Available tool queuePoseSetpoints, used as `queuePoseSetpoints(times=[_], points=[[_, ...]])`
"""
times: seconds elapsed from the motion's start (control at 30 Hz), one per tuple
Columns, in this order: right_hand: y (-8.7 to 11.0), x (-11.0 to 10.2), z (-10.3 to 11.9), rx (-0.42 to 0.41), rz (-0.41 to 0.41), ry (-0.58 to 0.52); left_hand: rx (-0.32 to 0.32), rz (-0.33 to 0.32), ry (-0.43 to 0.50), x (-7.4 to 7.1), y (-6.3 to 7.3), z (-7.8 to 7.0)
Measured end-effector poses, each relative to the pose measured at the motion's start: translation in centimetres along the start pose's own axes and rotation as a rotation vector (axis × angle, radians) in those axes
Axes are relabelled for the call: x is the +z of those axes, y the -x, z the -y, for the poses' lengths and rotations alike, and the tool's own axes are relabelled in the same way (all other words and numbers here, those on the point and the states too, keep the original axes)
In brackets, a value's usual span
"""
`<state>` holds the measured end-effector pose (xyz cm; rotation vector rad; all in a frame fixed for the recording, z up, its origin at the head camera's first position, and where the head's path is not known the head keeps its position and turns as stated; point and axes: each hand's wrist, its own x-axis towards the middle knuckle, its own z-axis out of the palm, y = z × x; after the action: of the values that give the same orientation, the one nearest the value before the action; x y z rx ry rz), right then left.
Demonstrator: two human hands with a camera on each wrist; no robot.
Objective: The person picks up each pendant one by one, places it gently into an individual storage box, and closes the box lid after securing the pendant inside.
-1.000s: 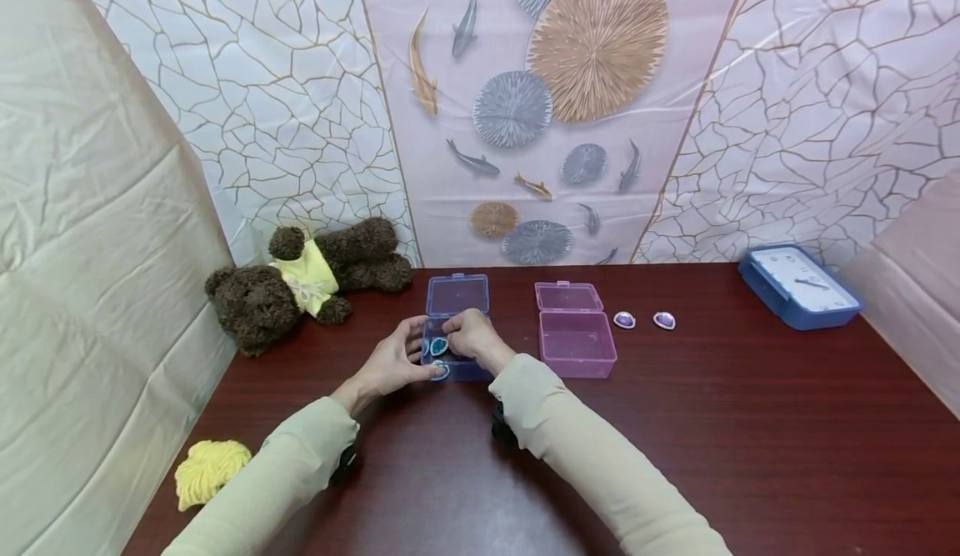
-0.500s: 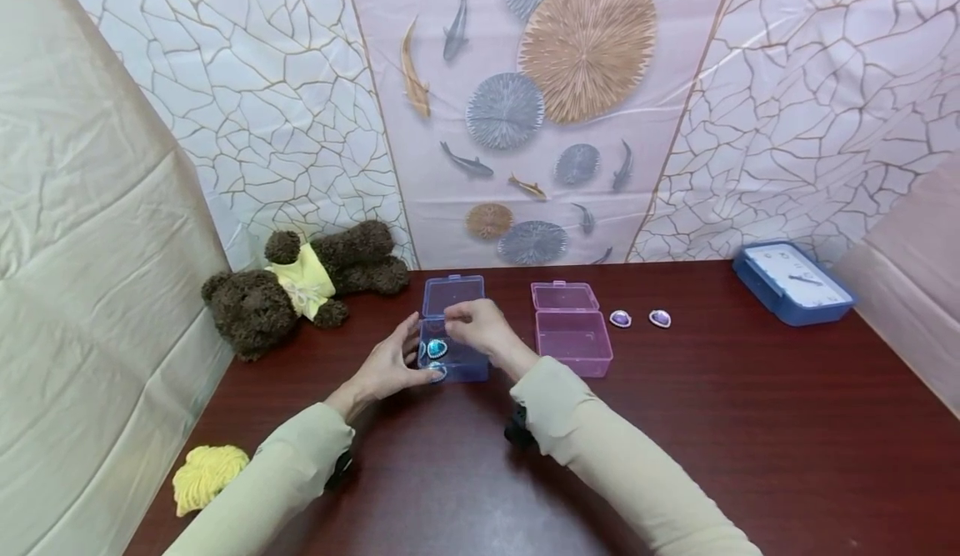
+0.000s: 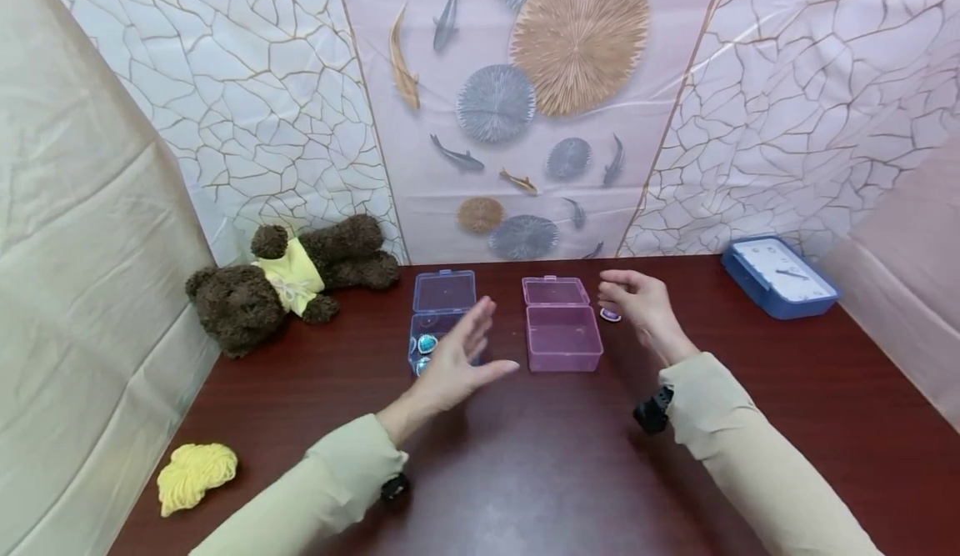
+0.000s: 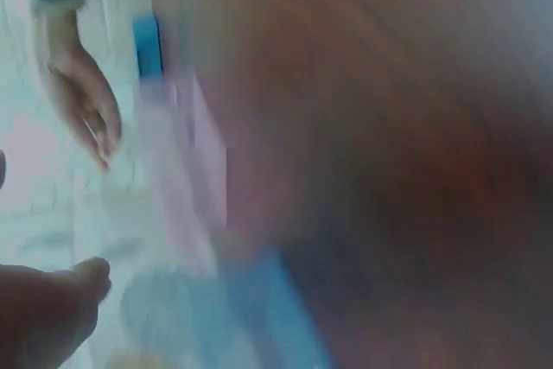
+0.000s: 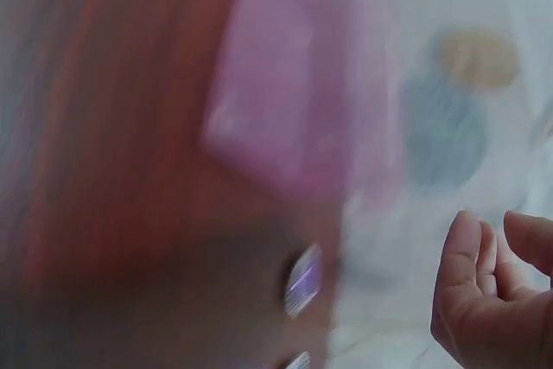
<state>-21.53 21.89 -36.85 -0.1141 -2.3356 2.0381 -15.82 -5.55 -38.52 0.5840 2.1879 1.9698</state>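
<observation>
Clock directions are running as seen in the head view, with twelve at the back wall. The right hand [image 3: 642,306] is hovering at three o'clock from the pink box [image 3: 564,362], its fingers bending softly and a small gap showing between thumb and fingertips, with nothing held there. One purple gem [image 3: 611,315] is lying on the table [image 3: 555,456] just beside that box, at its three o'clock; in the right wrist view a second gem [image 5: 298,360] is showing only partly. The left hand [image 3: 450,368] is spreading wide, holding nothing, over the four o'clock part of the blue box [image 3: 444,321], while two blue gems [image 3: 425,354] are sitting toward that box's nine o'clock side. The step in hand seems to be getting hold of a purple gem. Doing it well probably means bringing the fingertips straight down, narrowing thumb and forefinger on opposite edges rather than pressing the top, and keeping the knuckles off the pink wall. Nudging would risk sending the gem sliding, so pinching lightly is looking safest.
</observation>
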Motion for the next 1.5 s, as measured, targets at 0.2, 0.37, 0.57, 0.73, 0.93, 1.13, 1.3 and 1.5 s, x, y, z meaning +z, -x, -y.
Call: queuePoseSetpoints(times=[0.2,0.37,0.57,0.73,0.93,1.13,1.3,1.5], points=[[-1.0,-1.8,-3.7,0.134,-0.03,0.113,-0.078,0.004,0.045,3.7,-1.7,2.9],[-1.7,-1.7,-4.7,0.2,-0.051,0.156,-0.086,-0.029,-0.032,4.8,-2.9,4.0],[-2.5,-1.7,-5.1,0.208,-0.069,0.233,-0.098,-0.038,0.024,5.6,-4.2,4.4],[-2.8,-1.4,-5.4,0.178,-0.055,0.264,-0.09,-0.043,0.068,5.9,-4.7,5.1],[-2.7,-1.1,-5.5,0.182,-0.059,0.29,-0.078,-0.052,0.055,6.2,-5.1,5.5],[-2.8,-1.0,-5.5,0.185,-0.076,0.304,-0.055,-0.077,0.041,6.4,-5.4,5.8],[-2.8,-1.0,-5.6,0.198,-0.075,0.295,-0.042,-0.09,0.032,6.5,-5.5,5.7],[-2.8,-1.2,-5.8,0.173,-0.063,0.309,-0.033,-0.078,0.067,6.6,-4.9,3.6]])
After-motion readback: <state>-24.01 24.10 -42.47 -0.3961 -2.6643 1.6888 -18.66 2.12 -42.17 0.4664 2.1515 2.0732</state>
